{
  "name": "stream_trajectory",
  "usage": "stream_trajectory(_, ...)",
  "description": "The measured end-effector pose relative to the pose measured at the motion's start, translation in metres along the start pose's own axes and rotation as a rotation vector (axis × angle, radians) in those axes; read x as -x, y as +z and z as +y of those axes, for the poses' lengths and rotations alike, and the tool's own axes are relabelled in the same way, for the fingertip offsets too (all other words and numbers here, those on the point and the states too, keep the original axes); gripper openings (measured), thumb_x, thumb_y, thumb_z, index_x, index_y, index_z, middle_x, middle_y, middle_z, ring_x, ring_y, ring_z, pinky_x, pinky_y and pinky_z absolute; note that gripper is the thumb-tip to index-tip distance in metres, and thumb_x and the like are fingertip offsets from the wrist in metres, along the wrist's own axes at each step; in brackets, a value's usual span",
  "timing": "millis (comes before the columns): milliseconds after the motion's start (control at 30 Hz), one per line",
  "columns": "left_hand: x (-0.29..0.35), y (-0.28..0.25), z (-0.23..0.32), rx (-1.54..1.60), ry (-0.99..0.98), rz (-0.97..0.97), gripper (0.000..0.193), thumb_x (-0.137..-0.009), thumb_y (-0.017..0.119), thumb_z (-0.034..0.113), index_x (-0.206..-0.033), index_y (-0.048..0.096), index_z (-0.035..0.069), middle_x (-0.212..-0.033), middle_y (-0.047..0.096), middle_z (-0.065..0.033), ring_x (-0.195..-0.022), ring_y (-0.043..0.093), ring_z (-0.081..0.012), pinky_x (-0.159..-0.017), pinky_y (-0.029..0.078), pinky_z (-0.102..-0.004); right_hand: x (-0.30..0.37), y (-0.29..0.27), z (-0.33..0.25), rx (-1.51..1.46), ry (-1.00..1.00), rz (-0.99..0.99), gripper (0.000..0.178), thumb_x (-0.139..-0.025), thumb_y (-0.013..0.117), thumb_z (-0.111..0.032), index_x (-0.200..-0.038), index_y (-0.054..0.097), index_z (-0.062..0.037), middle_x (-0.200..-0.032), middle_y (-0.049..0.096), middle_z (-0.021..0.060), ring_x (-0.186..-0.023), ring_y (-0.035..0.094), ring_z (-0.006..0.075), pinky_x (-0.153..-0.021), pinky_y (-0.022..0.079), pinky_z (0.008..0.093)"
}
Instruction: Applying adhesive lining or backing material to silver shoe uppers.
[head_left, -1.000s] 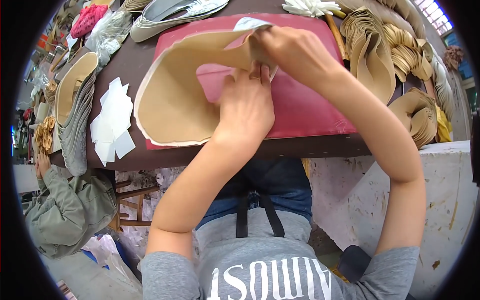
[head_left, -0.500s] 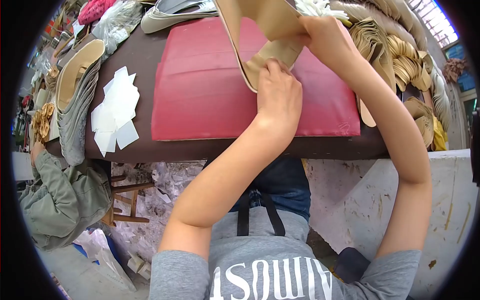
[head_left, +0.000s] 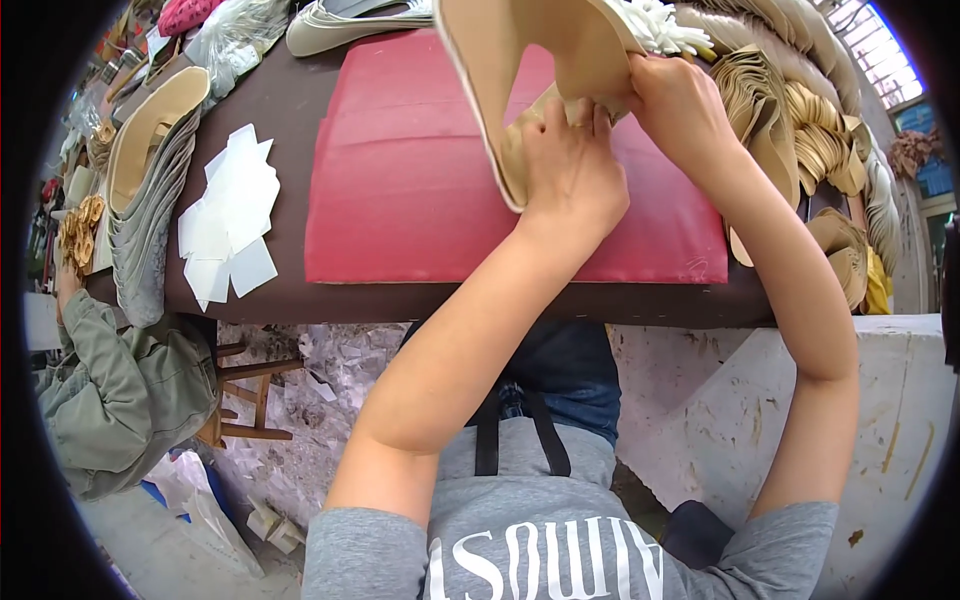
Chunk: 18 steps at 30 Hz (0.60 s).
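A tan shoe upper piece, curved into a loop with a pale edge, is held up over the red padded mat. My left hand grips the lower part of its loop, fingers bent against the inner face. At its right side my right hand pinches the edge, with the fingertips partly hidden. The top of the piece runs out of the picture.
White paper pieces lie left of the mat. Stacked grey and tan uppers stand farther left, near a co-worker's green sleeve. More tan stacked pieces and white strips lie right. A wooden stool stands below.
Both hands have shifted slightly right with the upper piece. The left hand's fingers have moved up along its inner face and are now more bent.
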<state>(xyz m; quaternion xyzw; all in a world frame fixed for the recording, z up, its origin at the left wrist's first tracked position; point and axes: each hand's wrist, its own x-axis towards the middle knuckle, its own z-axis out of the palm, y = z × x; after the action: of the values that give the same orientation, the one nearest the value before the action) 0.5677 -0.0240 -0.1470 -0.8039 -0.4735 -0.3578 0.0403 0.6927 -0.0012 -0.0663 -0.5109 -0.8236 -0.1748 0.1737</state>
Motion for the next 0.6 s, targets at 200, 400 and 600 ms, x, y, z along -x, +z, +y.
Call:
stream_trajectory(200, -0.013, 0.006, -0.003, -0.018, 0.037, 0.009, 0.03, -0.075, 0.055, 0.014, -0.1, 0.063, -0.001, -0.093, 0.062, -0.0173, -0.083, 0.052, -0.0272, -0.068, 0.041, -0.0327, -0.004, 0.006, 0.007, -0.019, 0.061, -0.016, 0.014, -0.074, 0.065, -0.011, -0.081, 0.059, -0.0002, -0.068, 0.063, 0.0131, -0.06, 0.058, 0.0363, -0.057, 0.046, 0.0408)
stream_trajectory(400, -0.035, 0.0, -0.002, -0.152, 0.146, -0.14, 0.014, -0.075, 0.056, 0.01, -0.08, 0.068, 0.004, -0.08, 0.065, -0.0126, -0.071, 0.056, -0.0228, -0.056, 0.043, -0.0311, -0.001, -0.003, 0.013, -0.112, 0.211, -0.001, 0.017, -0.073, 0.068, -0.011, -0.082, 0.062, 0.0018, -0.068, 0.063, 0.0129, -0.056, 0.057, 0.0314, -0.055, 0.047, 0.037)
stream_trajectory(600, -0.022, -0.022, 0.019, -0.372, 0.311, -0.214, 0.012, -0.075, 0.055, 0.007, -0.071, 0.066, 0.005, -0.062, 0.06, -0.0124, -0.058, 0.056, -0.0213, -0.05, 0.046, -0.0365, 0.045, 0.01, 0.029, -0.417, 0.645, -0.094, 0.022, -0.072, 0.071, -0.012, -0.083, 0.064, 0.0053, -0.071, 0.065, 0.0142, -0.054, 0.057, 0.0239, -0.053, 0.047, 0.0317)
